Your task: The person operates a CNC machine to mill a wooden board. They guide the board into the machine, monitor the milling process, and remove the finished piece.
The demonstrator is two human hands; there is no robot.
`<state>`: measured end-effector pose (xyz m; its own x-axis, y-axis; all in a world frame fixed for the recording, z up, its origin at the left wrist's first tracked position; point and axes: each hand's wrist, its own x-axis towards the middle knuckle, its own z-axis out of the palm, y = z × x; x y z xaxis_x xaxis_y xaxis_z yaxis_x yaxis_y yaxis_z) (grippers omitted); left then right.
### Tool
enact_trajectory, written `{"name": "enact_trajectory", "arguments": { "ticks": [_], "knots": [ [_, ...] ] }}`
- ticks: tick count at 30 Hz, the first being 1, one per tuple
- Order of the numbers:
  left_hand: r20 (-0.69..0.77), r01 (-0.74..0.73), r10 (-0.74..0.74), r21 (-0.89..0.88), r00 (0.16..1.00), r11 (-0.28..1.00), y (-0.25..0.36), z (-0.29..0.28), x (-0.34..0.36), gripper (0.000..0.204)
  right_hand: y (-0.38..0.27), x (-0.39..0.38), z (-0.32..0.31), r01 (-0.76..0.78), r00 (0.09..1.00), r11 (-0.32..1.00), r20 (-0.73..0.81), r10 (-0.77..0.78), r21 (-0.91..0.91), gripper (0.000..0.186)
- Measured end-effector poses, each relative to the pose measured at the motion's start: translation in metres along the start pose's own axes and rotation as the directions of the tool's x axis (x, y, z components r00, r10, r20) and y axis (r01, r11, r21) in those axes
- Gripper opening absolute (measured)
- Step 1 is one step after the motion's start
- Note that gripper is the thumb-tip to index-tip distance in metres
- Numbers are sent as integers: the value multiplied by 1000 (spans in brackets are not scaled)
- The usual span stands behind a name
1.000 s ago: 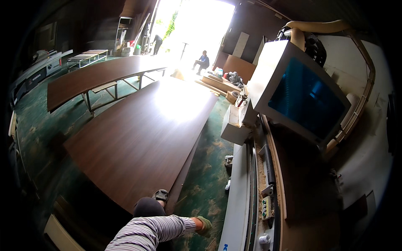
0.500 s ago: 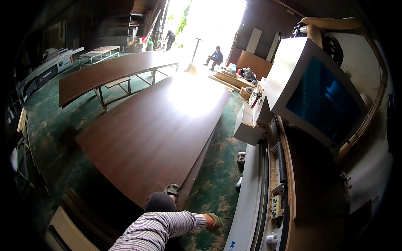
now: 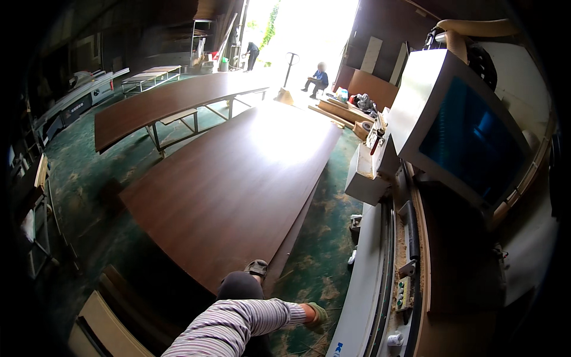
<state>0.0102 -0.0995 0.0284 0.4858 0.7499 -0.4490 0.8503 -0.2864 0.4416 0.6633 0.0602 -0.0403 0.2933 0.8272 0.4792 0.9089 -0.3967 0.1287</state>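
My left arm, in a grey and white striped sleeve [image 3: 238,321], crosses low from the bottom edge toward the right. At its end my left hand [image 3: 318,313] wears a green glove, with bare skin at the wrist. It hangs over the green floor, right of a large brown panel [image 3: 226,184]; its fingers are too small and hidden to read. Beneath the sleeve shows a dark trouser knee [image 3: 241,285]. What looks like a grey and dark shoe [image 3: 257,268] rests at the panel's near right corner. My right hand is not in view.
A long white machine bed [image 3: 369,268] runs along the right, with green buttons [image 3: 403,294] and a tilted white hood [image 3: 416,101]. Another brown panel [image 3: 178,101] lies on a frame. One person [image 3: 319,79] sits by the bright doorway; another [image 3: 252,56] stands farther left.
The whole view has shifted slightly, so the scene sits farther right and a little lower. My arm and the panels keep about the same places relative to each other.
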Motion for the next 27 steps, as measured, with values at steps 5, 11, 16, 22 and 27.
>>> {"name": "enact_trajectory", "arguments": {
  "ticks": [5, 11, 16, 22, 27],
  "knots": [
    [11, 24, -25, 60, 1000, 998, 4, -6, -8, 56, -8, -3, 9, -5, 998, 998, 68, 1, 55, 53],
    [43, 25, -27, 45, 999, 999, 3, -7, -3, 57, -16, 0, -16, -8, 999, 996, 52, 3, 88, 52],
    [64, 17, -20, 50, 998, 999, 7, -13, -6, 57, -31, -21, -52, -77, 995, 993, 74, 70, 85, 50],
    [93, -18, 15, 35, 996, 999, 9, -13, 0, 57, -41, -30, -89, -120, 986, 990, 123, 110, 77, 52],
    [100, 22, -27, 50, 995, 999, 2, -6, 13, 66, -44, -23, -68, 37, 996, 933, -86, -6, 358, 30]
  ]
}}
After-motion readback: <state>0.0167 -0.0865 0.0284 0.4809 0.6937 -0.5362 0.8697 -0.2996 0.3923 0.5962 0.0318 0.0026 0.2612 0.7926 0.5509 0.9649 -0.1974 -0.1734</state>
